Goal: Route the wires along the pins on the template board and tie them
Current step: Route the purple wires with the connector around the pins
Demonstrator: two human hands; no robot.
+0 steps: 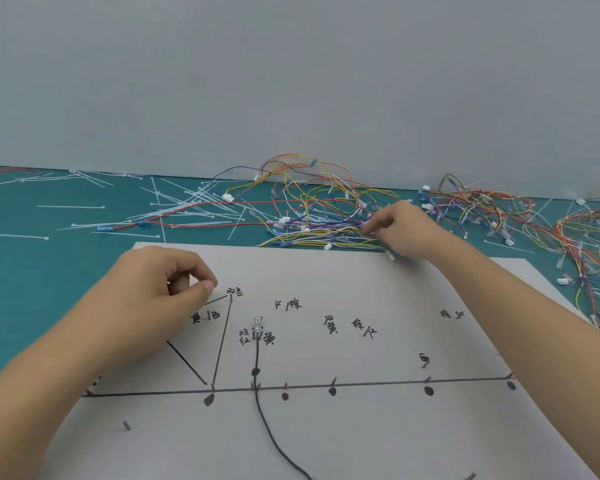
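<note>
A grey template board [361, 431] lies in front of me, marked with black lines, dots, handwritten labels and short metal pins. One black wire [258, 403] runs from a clear connector [257, 325] on a pin down the board. My left hand [153, 299] rests on the board's upper left with fingers curled and thumb against forefinger; nothing is visible in it. My right hand [400, 226] reaches past the board's far edge into a pile of coloured wires [326, 216], its fingertips pinching at strands there.
White cable ties [187, 206] lie scattered over the green mat [32, 271] at the back left. A second tangle of coloured wires [534, 223] with white connectors spreads along the right. A pale wall closes off the back.
</note>
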